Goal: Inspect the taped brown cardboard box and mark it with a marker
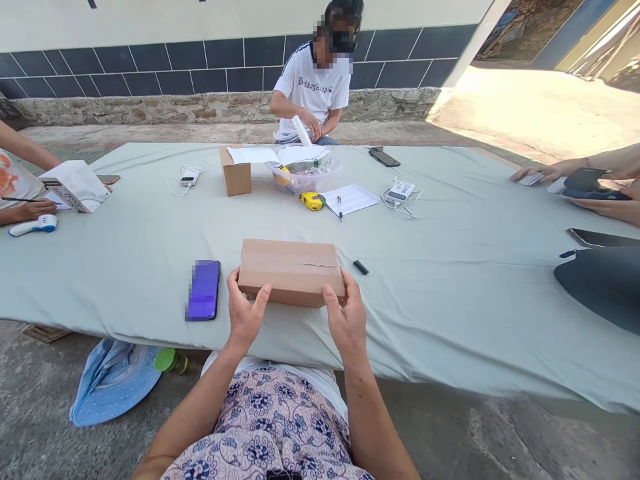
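A closed brown cardboard box [290, 263] is at the near edge of the cloth-covered table [450, 293]. My left hand [246, 313] grips its left end, thumb on the near side and fingers round the corner. At the opposite end my right hand [347, 317] holds it the same way. The box's underside is hidden, so I cannot tell whether it rests on the cloth. A phone [204, 291] with a lit purple screen lies left of my left hand. Beyond the box's right end is a small black object [361, 267].
Farther back are a yellow tape measure [313, 201], a written sheet [351, 199], a plastic basin [330, 167], another cardboard box [237, 179] and power banks [400, 192] with cables. A person [320, 87] sits opposite; other people's hands show at both sides. A dark cap [603, 283] lies right.
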`<state>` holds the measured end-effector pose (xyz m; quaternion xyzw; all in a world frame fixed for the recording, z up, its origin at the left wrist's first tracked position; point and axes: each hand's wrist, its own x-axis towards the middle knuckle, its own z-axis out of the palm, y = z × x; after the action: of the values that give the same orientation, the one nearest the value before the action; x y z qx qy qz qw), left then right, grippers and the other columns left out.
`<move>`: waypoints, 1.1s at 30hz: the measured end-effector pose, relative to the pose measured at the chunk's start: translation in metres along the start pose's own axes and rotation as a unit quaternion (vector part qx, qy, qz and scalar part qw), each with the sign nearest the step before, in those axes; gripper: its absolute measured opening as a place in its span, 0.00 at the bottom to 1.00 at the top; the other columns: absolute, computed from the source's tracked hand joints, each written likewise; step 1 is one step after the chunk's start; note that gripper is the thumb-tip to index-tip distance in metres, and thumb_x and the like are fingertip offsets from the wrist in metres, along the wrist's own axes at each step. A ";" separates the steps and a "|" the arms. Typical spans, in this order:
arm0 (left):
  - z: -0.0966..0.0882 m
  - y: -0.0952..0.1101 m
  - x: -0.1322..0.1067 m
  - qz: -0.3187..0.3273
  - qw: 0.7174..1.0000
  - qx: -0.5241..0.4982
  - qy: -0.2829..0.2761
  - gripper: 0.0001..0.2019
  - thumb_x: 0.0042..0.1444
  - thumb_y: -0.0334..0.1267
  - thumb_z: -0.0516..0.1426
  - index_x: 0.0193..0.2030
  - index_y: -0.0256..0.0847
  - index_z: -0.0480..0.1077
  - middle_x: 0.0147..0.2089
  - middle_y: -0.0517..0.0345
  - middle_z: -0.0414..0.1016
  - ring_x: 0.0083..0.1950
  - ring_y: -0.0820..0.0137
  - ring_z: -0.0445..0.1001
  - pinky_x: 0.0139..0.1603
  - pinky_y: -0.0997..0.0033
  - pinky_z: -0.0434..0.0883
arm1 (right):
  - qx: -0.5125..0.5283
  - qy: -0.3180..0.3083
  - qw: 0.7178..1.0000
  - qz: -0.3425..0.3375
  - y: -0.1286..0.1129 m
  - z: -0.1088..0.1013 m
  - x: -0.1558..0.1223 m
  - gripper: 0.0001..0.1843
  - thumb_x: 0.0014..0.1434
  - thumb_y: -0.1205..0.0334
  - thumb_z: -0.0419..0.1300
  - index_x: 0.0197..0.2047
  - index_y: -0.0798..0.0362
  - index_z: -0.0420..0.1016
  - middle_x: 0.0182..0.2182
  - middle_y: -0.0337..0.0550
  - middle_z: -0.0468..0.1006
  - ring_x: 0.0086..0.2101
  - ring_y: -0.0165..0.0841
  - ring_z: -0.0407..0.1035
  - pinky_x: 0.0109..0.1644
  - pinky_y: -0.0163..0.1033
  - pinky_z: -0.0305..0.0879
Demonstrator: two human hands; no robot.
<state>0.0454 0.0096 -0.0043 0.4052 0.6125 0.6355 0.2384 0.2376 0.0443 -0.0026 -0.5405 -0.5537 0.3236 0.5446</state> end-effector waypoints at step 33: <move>-0.013 -0.004 0.009 -0.001 0.998 -0.054 -0.020 0.25 0.56 0.58 0.63 0.47 0.43 0.62 0.47 0.53 0.70 0.50 0.63 0.73 0.55 0.60 0.70 | -0.056 0.017 0.997 -0.043 -0.001 -0.016 0.003 0.31 0.66 0.35 0.55 0.62 0.47 0.71 0.43 0.47 0.75 0.43 0.40 0.70 0.43 0.44 0.72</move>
<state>0.0291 0.0090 -0.0051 0.4033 0.5729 0.6593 0.2730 0.2527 0.0437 0.0025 -0.5510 -0.5842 0.2588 0.5368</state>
